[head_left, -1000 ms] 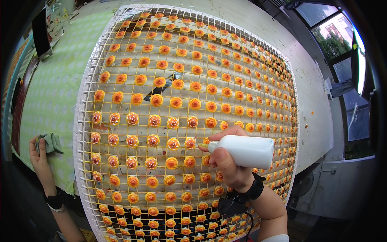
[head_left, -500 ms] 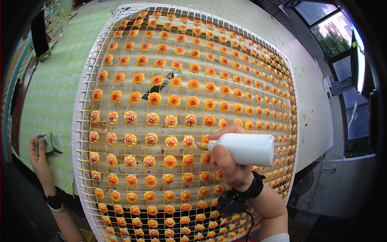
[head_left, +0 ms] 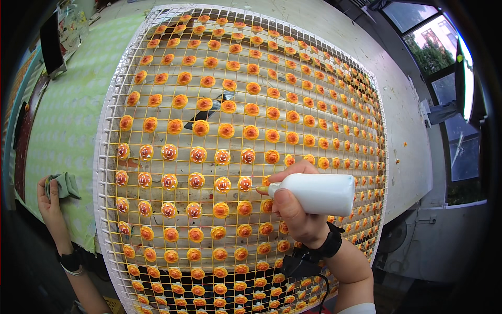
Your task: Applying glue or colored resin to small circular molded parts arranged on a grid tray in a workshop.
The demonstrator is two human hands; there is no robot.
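My right hand (head_left: 295, 206) is closed round a white squeeze bottle (head_left: 319, 193), held on its side. The bottle's narrow tip points left and meets the edge of a flower (head_left: 244, 183) that carries white marks. Rows of small orange-yellow flowers (head_left: 226, 130) sit on a wire grid rack (head_left: 107, 112). Several flowers at the left middle, such as one white-marked flower (head_left: 169, 152), bear white lines on their petals; the others are plain orange. Off the rack's left side, my left hand (head_left: 50, 201) pinches a folded grey-green cloth (head_left: 67, 186).
A pale green cloth (head_left: 78, 110) covers the surface left of the rack, with a dark upright panel (head_left: 52, 44) at its far end. The grey table (head_left: 413, 152) extends past the rack on the right. A black device (head_left: 300, 266) with a cable hangs under my right wrist.
Almost nothing differs. The bottle has shifted very slightly, its tip staying at the same flower. My left hand keeps its place with the cloth.
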